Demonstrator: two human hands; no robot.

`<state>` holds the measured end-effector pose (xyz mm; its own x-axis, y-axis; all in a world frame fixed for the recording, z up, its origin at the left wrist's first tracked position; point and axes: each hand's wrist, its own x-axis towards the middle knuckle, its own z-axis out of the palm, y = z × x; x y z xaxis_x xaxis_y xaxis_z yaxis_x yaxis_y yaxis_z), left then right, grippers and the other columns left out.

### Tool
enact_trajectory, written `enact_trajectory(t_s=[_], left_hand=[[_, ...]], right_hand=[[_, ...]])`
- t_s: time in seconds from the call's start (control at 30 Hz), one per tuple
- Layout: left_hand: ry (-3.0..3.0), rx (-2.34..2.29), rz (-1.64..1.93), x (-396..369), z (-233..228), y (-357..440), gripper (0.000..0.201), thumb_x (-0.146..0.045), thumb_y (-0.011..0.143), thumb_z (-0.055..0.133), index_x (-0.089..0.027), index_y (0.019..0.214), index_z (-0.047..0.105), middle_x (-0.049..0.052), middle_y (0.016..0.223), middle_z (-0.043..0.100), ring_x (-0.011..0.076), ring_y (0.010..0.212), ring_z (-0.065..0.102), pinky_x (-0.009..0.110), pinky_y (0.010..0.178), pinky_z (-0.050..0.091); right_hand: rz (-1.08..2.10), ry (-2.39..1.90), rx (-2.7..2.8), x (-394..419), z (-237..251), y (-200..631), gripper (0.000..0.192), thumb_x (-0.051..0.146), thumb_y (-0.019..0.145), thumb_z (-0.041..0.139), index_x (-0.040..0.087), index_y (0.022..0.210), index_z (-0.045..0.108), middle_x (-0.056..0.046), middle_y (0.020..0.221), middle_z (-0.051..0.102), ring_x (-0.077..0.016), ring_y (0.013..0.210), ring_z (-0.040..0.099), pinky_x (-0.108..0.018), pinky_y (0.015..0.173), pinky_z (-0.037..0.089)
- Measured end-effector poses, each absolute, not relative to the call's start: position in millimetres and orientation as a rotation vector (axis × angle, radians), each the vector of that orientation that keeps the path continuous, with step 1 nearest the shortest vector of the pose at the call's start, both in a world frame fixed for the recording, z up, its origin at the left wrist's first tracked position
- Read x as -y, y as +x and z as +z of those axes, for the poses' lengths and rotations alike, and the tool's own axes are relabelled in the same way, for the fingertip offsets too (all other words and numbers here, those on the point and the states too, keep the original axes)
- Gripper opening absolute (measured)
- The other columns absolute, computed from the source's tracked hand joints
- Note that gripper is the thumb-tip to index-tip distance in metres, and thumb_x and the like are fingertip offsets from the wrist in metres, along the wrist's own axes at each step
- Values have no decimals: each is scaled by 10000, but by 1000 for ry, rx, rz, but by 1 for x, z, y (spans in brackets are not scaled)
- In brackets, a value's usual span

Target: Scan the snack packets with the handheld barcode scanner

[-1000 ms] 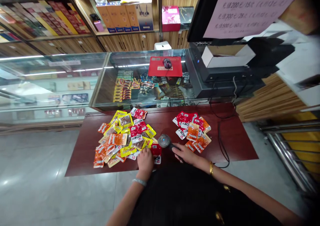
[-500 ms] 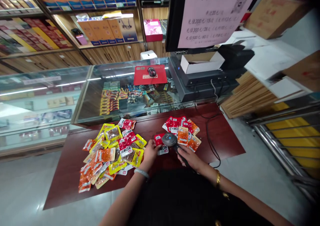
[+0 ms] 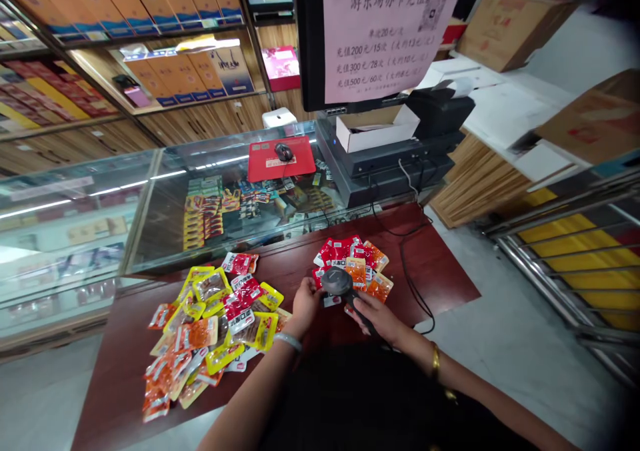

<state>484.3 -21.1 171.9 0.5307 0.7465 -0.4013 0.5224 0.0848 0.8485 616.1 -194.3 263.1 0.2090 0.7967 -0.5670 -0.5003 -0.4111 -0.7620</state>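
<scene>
Large pile of snack packets (image 3: 210,331) lies loose and overlapping on the left half of the dark red table (image 3: 440,271): yellow, orange and red sachets, some face up, some face down, spread as if tipped out and not sorted.

Left hand (image 3: 304,304) sits just right of that pile, fingers pinched on a red snack packet (image 3: 320,284). The packet is held up off the table with its flat face turned toward the scanner head, which suits presenting its printed label.

Barcode scanner (image 3: 339,282) is gripped in the right hand (image 3: 373,318), fingers wrapped and pressed around the handle, the round head angled down over the held packet. A black cable (image 3: 425,304) lies looped on the table at the right and runs back toward the counter; I cannot tell that it belongs to the scanner.

Smaller pile of packets (image 3: 357,261), mostly red and orange, lies just behind the scanner head, kept apart from the large pile by a bare strip of table.

Surface: polished wood-look top, dark red, reflective.

Room: shop interior. A glass display counter (image 3: 165,204) abuts the table's far edge, with goods inside and a red mouse pad (image 3: 280,161) carrying a computer mouse (image 3: 283,151) on top. To its right stands a black till unit with a monitor bearing a pink notice (image 3: 385,31). Shelves of boxed goods line the back wall. Cardboard boxes at the far right; grey tiled floor.
</scene>
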Motion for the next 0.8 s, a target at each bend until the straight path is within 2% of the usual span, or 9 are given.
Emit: enact_trajectory(t_s=[0.1,0.23,0.33,0.43,0.57,0.67,0.8], left_hand=[[1511,-995,282,25,177,509,198,-134,768,649,-198,938,572,43,930,734,168,854,688,275,805,513],[1530,-944,288,16,187,508,287,-137,773,660,-197,1042,582,60,1019,738,174,925,691,289,866,511],[1702,-1153,175,5,193,460,261,-210,782,705,-195,1011,581,80,993,725,208,922,689,320,863,502],[1946,-1516,56,1,197,390,242,-316,818,699,-185,986,586,129,998,713,284,993,678,387,911,475],[1881,-1890,-84,13,196,319,393,-490,854,643,-154,1046,577,222,1098,694,363,1097,665,423,907,474],[1624,-1929,-160,26,188,294,436,-597,851,604,-178,969,604,205,997,721,361,994,703,408,811,487],[1460,-1773,-73,38,175,281,456,-628,854,564,-216,662,597,111,632,668,292,657,687,376,674,472]], right_hand=[[1435,-1368,274,195,262,621,661,774,731,700,209,1049,573,93,572,492,-77,442,388,-204,437,321],[1430,-1372,274,189,259,622,637,768,741,691,213,1031,568,93,558,492,-77,425,374,-211,429,319],[1461,-1374,320,181,257,617,587,753,762,682,218,967,556,84,569,505,-81,430,387,-223,441,335],[1497,-1377,352,175,256,609,571,743,772,677,221,965,548,82,586,510,-87,443,403,-233,455,345],[1544,-1398,425,167,255,599,613,770,765,655,221,1016,551,90,579,502,-93,439,403,-240,460,351],[1588,-1412,496,162,255,593,646,769,782,637,208,1095,566,93,587,508,-87,431,402,-237,461,343],[1646,-1401,556,158,255,587,660,741,815,622,196,1185,576,100,579,495,-82,432,395,-227,460,320]])
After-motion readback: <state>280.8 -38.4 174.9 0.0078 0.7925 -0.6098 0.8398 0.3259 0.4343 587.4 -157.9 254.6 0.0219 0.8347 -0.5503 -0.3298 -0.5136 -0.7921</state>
